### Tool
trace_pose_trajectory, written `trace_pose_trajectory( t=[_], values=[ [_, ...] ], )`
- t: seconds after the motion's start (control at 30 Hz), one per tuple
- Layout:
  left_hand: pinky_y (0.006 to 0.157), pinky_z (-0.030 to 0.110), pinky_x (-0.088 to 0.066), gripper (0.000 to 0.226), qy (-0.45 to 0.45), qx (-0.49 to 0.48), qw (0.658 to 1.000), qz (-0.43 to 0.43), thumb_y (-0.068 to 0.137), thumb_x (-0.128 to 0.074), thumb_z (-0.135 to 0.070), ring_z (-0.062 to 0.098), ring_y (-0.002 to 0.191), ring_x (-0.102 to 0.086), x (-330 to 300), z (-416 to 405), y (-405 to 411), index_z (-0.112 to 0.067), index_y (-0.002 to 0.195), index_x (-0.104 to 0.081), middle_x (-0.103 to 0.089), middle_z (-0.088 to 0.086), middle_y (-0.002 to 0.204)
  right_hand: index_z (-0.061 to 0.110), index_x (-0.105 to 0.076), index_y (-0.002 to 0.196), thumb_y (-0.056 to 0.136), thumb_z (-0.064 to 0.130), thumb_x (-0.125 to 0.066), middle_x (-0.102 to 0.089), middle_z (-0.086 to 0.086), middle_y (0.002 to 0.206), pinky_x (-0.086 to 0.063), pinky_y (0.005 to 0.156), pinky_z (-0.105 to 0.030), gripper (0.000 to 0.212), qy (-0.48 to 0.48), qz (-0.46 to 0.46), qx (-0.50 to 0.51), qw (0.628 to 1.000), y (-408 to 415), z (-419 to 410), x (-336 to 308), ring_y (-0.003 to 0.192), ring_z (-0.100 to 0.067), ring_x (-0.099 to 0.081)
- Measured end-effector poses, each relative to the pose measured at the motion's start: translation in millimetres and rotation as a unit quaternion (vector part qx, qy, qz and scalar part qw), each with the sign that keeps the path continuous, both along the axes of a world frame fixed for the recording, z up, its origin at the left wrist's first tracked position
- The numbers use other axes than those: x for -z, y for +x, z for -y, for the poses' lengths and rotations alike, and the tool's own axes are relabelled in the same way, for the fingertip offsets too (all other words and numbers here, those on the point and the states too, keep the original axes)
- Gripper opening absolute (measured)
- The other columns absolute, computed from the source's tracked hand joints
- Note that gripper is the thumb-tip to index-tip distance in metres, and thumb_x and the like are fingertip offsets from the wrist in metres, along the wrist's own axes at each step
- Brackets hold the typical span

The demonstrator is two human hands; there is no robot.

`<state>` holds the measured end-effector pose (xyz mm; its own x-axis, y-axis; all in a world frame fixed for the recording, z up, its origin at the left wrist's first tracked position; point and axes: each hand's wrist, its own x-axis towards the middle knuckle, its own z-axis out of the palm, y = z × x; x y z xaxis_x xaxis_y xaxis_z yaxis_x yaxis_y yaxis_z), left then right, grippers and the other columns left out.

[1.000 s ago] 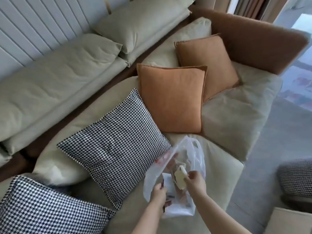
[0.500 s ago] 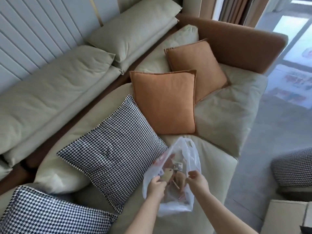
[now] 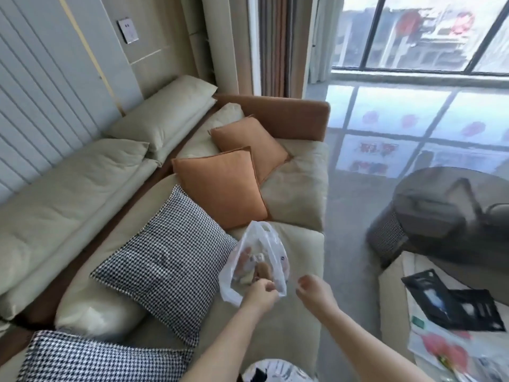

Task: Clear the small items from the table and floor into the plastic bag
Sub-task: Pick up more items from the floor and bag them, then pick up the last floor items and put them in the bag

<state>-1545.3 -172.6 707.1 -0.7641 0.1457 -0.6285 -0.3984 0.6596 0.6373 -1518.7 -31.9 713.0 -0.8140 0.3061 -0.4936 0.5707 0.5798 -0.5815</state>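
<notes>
Plastic bag: the clear plastic bag (image 3: 257, 260) is lying on the sofa seat (image 3: 300, 249) near its front edge, just beside the checked cushion (image 3: 168, 260).
Bag direction: its long axis is running from the person's hands up toward the orange cushion (image 3: 220, 188); the handle loop is pointing that way, and the gathered end is sitting at the left hand.
Bag contents: several small items (image 3: 254, 267), pale and brownish, are showing through the plastic; what each one is, I cannot tell.
Left hand: the left hand (image 3: 261, 295) is gripping the near end of the bag, fingers curled around the bunched plastic.
Right hand: the right hand (image 3: 312, 289) is hanging just beside the bag's right edge, fingers loosely curled and holding nothing; whether it is touching the plastic I cannot tell.
Sofa: two orange cushions are leaning one behind the other toward the far arm, and a second checked cushion (image 3: 91, 359) is lying at the near left corner.
Table: at the lower right, a pale table (image 3: 394, 296) is carrying a black tray (image 3: 451, 301) and a sheet with red print (image 3: 446, 351).
</notes>
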Motion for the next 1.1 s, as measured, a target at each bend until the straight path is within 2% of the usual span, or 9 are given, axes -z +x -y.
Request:
trace_pose_trajectory(
  t=[0.17,0.27,0.37,0.5,0.73,0.8,0.87,1.0,1.1],
  values=[
    [0.094,0.02,-0.04,0.036,-0.06,0.16,0.983,-0.063,0.091,-0.052,-0.027,0.016,0.119,-0.056,-31,-20,49,-0.017,0.125,-0.059,-0.062,0.001,0.126,0.022,-0.062,0.105,0.086,0.032,-0.051,-0.066,0.0,0.113,-0.05,0.086,-0.03,0.024,0.05,-0.001,0.008,0.999,73,-16,-17,0.104,-0.023,-0.062],
    [0.097,0.021,-0.039,0.036,-0.087,0.234,0.964,-0.091,0.093,-0.05,-0.027,0.016,0.121,-0.054,-39,-40,76,-0.016,0.125,-0.058,-0.061,0.001,0.129,0.022,-0.06,0.11,0.09,0.032,-0.045,-0.064,-0.001,0.117,-0.044,0.086,-0.028,0.027,0.136,-0.024,-0.005,0.99,119,-31,-25,0.11,-0.023,-0.058],
    [0.098,0.022,-0.042,0.034,-0.106,0.295,0.94,-0.134,0.092,-0.048,-0.028,0.017,0.119,-0.056,-48,-61,102,-0.017,0.121,-0.062,-0.063,0.003,0.126,0.019,-0.061,0.109,0.09,0.031,-0.043,-0.065,-0.005,0.114,-0.044,0.086,-0.03,0.028,0.181,-0.039,0.005,0.983,154,-49,-28,0.107,-0.026,-0.059],
    [0.092,0.024,-0.045,0.03,-0.111,0.369,0.905,-0.178,0.091,-0.049,-0.029,0.017,0.113,-0.06,-56,-94,149,-0.018,0.113,-0.066,-0.066,0.001,0.119,0.019,-0.059,0.109,0.09,0.034,-0.045,-0.065,-0.005,0.113,-0.046,0.086,-0.03,0.028,0.181,-0.047,0.062,0.98,220,-77,-33,0.105,-0.026,-0.06],
    [0.088,0.024,-0.049,0.028,-0.098,0.476,0.851,-0.198,0.089,-0.053,-0.042,0.016,0.106,-0.063,-48,-142,263,-0.027,0.109,-0.065,-0.066,-0.005,0.116,0.019,-0.059,0.106,0.089,0.035,-0.049,-0.065,-0.004,0.112,-0.047,0.083,-0.03,0.025,0.163,-0.017,0.158,0.974,373,-109,-31,0.104,-0.024,-0.061],
    [0.086,0.025,-0.049,0.028,-0.107,0.526,0.819,-0.204,0.089,-0.051,-0.044,0.017,0.105,-0.063,-41,-155,301,-0.027,0.106,-0.064,-0.066,-0.006,0.115,0.02,-0.061,0.11,0.09,0.034,-0.049,-0.066,-0.003,0.114,-0.048,0.083,-0.029,0.027,0.167,-0.007,0.185,0.968,422,-112,-28,0.105,-0.022,-0.061],
    [0.087,0.027,-0.048,0.029,-0.121,0.586,0.771,-0.219,0.091,-0.047,-0.041,0.021,0.109,-0.061,-38,-168,340,-0.025,0.109,-0.063,-0.064,-0.002,0.118,0.02,-0.059,0.114,0.091,0.032,-0.048,-0.064,-0.003,0.117,-0.046,0.085,-0.03,0.028,0.169,0.003,0.209,0.963,468,-111,-26,0.109,-0.023,-0.059],
    [0.09,0.029,-0.046,0.032,-0.106,0.67,0.698,-0.231,0.092,-0.045,-0.039,0.022,0.116,-0.057,-38,-192,419,-0.028,0.116,-0.062,-0.061,-0.001,0.125,0.02,-0.06,0.111,0.091,0.034,-0.047,-0.063,-0.002,0.117,-0.045,0.083,-0.03,0.028,0.169,0.016,0.288,0.942,550,-106,-26,0.107,-0.024,-0.059],
    [0.088,0.032,-0.049,0.033,-0.094,0.733,0.636,-0.223,0.095,-0.041,-0.031,0.024,0.11,-0.06,-38,-204,472,-0.019,0.116,-0.064,-0.064,0.003,0.12,0.019,-0.061,0.109,0.091,0.035,-0.047,-0.064,-0.003,0.115,-0.046,0.081,-0.029,0.028,0.157,0.045,0.358,0.919,603,-99,-27,0.104,-0.024,-0.06]
  ],
)
